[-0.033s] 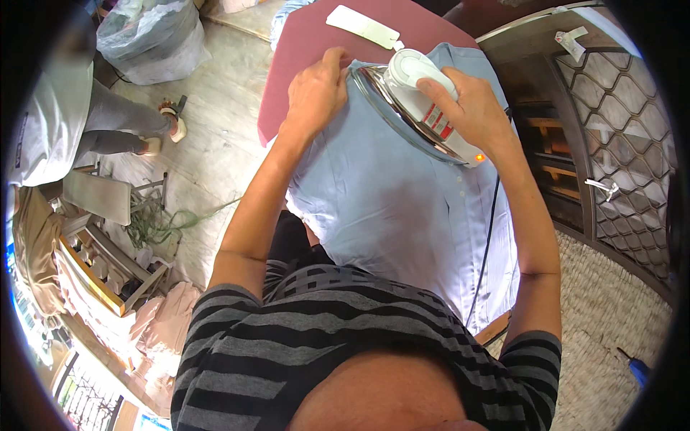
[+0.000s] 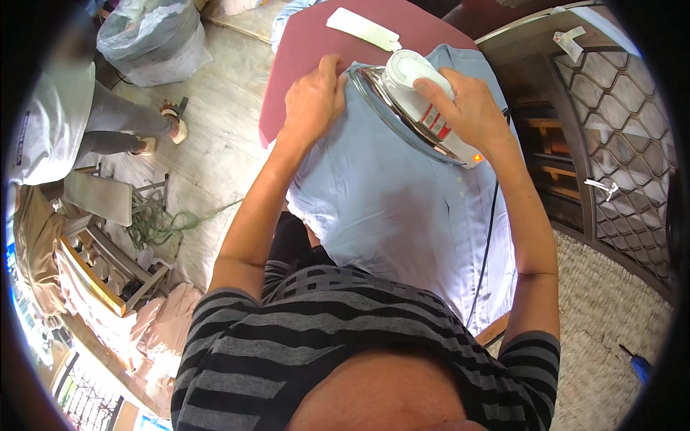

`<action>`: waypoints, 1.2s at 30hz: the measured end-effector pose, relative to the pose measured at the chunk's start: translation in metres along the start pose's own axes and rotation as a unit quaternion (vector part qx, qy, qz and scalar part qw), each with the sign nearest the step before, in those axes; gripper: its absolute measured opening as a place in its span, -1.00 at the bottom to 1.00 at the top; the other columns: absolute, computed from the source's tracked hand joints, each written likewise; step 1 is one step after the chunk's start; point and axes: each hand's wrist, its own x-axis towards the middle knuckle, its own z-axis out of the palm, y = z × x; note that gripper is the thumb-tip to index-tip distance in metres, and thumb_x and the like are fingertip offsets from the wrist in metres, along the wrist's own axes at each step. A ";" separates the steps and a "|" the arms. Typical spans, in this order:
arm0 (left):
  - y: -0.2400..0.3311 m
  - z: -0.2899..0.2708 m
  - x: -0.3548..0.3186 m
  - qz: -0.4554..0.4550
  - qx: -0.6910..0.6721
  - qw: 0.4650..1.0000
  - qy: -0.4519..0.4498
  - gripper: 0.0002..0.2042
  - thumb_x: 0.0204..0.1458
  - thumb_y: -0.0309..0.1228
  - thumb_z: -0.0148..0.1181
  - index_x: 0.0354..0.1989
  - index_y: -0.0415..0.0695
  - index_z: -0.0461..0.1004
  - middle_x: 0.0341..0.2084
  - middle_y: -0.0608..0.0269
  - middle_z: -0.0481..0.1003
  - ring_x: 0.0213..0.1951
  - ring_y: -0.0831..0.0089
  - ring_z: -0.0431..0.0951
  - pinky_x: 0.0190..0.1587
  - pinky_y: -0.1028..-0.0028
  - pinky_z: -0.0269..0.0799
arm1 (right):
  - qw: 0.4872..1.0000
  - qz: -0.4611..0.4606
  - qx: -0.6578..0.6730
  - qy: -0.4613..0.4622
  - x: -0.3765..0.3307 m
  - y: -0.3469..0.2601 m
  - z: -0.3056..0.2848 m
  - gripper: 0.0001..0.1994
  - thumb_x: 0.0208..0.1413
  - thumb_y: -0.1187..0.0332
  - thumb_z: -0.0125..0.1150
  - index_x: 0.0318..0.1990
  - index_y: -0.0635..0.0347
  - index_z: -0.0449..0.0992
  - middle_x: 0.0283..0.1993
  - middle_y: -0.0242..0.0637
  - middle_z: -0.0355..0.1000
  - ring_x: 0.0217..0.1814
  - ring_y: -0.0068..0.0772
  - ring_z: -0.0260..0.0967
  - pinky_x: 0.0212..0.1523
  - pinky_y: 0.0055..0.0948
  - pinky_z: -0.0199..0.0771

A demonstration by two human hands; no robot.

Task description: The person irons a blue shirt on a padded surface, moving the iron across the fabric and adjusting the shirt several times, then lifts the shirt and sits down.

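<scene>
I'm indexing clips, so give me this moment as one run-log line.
left hand: at light-blue garment edge; right hand: gripping iron; iron: over garment, orange light lit; black cord: across garment; maroon board: under garment

My right grip (image 2: 471, 104) partly hides the electric iron (image 2: 413, 115) from me; upper left, a person (image 2: 54, 122) has a blurred head (image 2: 73, 34); lower right, I see a blue, dark-tipped object (image 2: 637, 366) cut off.
</scene>
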 end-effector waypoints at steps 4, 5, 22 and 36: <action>-0.003 -0.025 -0.049 -0.049 0.070 0.996 -0.039 -0.66 0.00 -0.30 0.33 -0.08 -0.10 0.41 -0.33 0.07 0.60 -0.26 0.05 0.62 -0.24 0.15 0.49 | 0.997 -0.042 -0.053 0.021 0.011 -0.013 0.011 -0.49 0.20 -0.09 0.09 -0.31 0.31 0.56 -0.52 -0.04 0.51 -0.55 -0.17 0.49 -0.40 -0.22 0.45; -0.015 -0.032 -0.060 -0.064 0.093 0.993 -0.025 -0.66 -0.03 -0.31 0.35 -0.10 -0.10 0.42 -0.36 0.07 0.59 -0.28 0.04 0.62 -0.27 0.16 0.50 | 1.000 -0.003 -0.003 -0.001 0.012 -0.028 0.012 -0.50 0.21 -0.07 0.08 -0.25 0.31 0.56 -0.52 -0.04 0.51 -0.56 -0.16 0.49 -0.40 -0.21 0.45; -0.021 -0.042 -0.068 -0.026 0.020 0.999 -0.002 -0.81 0.03 -0.29 0.22 -0.27 -0.11 0.46 -0.46 0.04 0.56 -0.35 0.02 0.58 -0.28 0.09 0.45 | 0.995 -0.028 -0.005 0.092 0.015 -0.057 0.035 -0.46 0.30 -0.01 -0.02 -0.33 0.46 0.44 -0.33 0.34 0.45 -0.20 0.41 0.42 -0.19 0.10 0.37; -0.034 -0.056 -0.068 -0.018 -0.016 0.997 -0.074 -0.81 0.04 -0.29 0.10 -0.35 -0.14 0.52 -0.48 -0.05 0.55 -0.37 -0.06 0.57 -0.25 0.02 0.44 | 0.995 -0.015 0.039 0.086 0.024 -0.079 0.049 -0.44 0.31 0.00 -0.04 -0.14 0.52 0.47 -0.22 0.36 0.46 -0.11 0.40 0.43 -0.10 0.07 0.39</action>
